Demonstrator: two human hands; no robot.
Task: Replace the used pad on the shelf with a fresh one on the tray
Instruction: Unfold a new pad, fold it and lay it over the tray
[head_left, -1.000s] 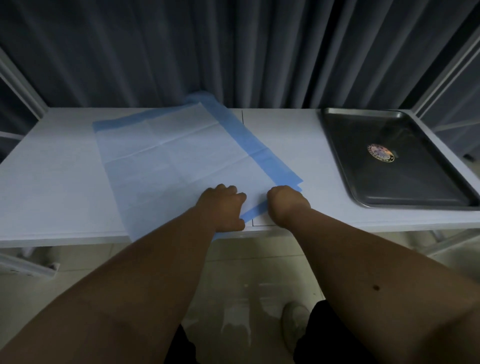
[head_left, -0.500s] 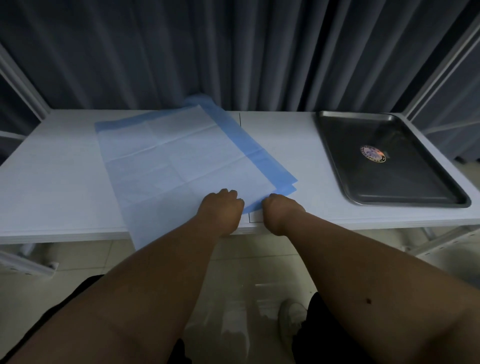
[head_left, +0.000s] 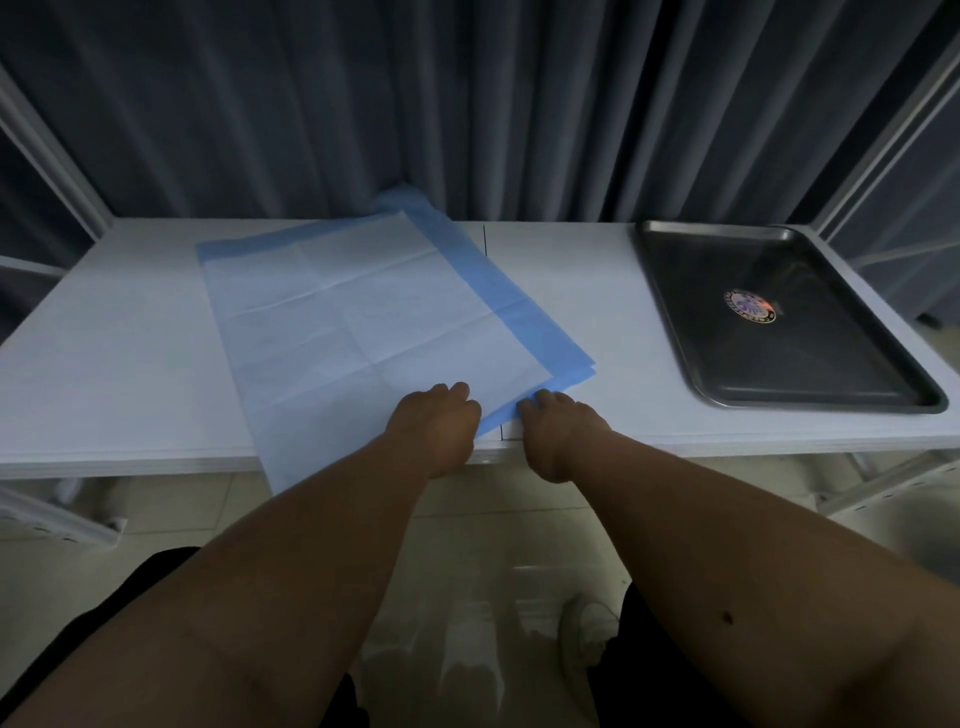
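A large pad (head_left: 353, 322), pale in the middle with blue borders, lies skewed on the white shelf (head_left: 571, 312), its near left corner hanging over the front edge. My left hand (head_left: 434, 428) is closed on the pad's near edge. My right hand (head_left: 558, 423) pinches the blue near corner beside it. A dark metal tray (head_left: 675, 291) with a round sticker (head_left: 749, 306) sits at the right end of the shelf, nothing else on it.
A dark pleated curtain (head_left: 467, 104) hangs right behind the shelf. Metal frame posts (head_left: 883, 145) stand at both ends. Below the shelf is a glossy tiled floor (head_left: 493, 545), with my white shoe (head_left: 587, 634) on it.
Both hands have drawn slightly toward me with the pad's near edge. The pad has slid a little toward the front, more of it hanging over the shelf edge.
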